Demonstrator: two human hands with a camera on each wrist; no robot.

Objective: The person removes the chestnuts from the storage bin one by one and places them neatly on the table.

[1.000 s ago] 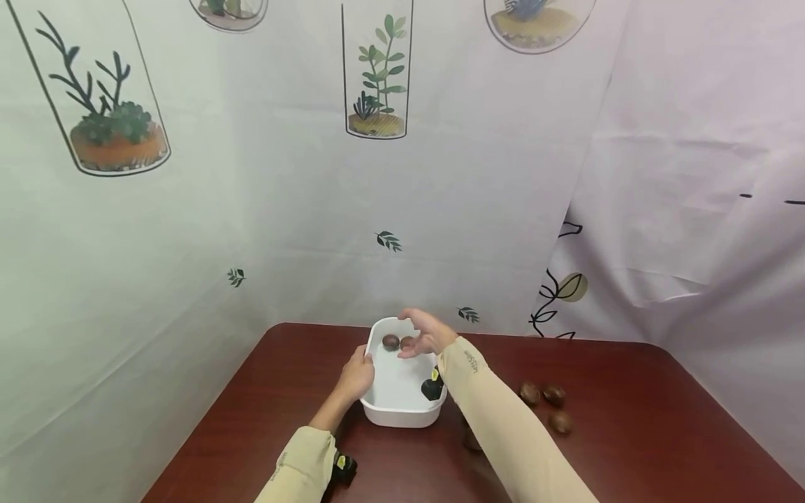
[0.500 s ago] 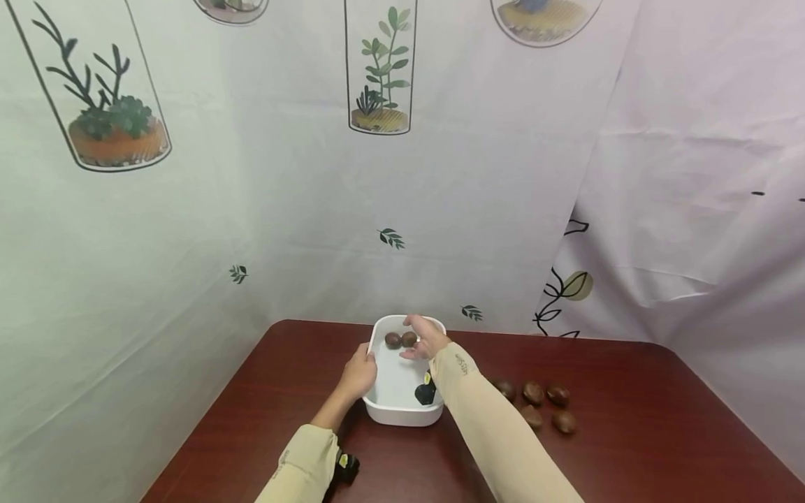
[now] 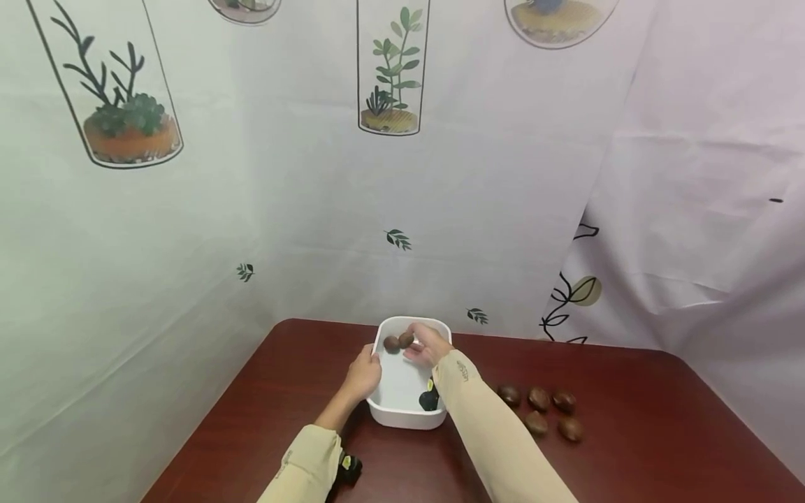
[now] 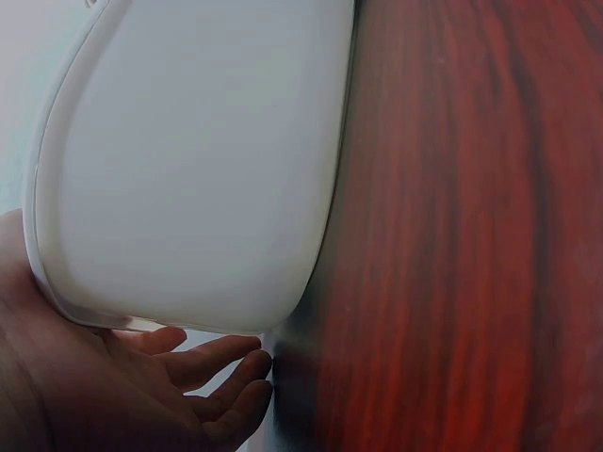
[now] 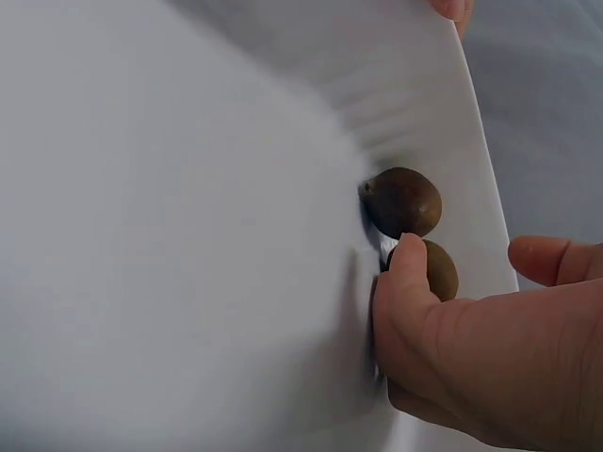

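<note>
A white rectangular tub (image 3: 402,419) with rounded corners stands near the table's back edge. My left hand (image 3: 363,372) grips its left side, thumb at the rim. In the left wrist view, that hand's fingers (image 4: 231,367) lie against the outside of the tub. Two brown, rounded fruits sit side by side at the tub's far end. My right hand (image 3: 430,344) reaches inside, fingers curled round the right-hand fruit (image 5: 441,271), which they partly cover. Touching or nearly touching it is the other fruit (image 5: 405,202), which has a small nub at one end.
Several more brown fruits (image 3: 539,399) lie in a cluster on the dark red table (image 3: 629,419), right of the tub and beside my right sleeve (image 3: 490,426). A printed white cloth (image 3: 314,209) hangs behind the table. Black wrist cameras (image 3: 430,399) sit at both wrists.
My right fingers have drawn in from a spread pose onto the right-hand fruit, which now sits tilted among them. The left hand keeps its grip. More table fruits show as the right forearm shifted.
</note>
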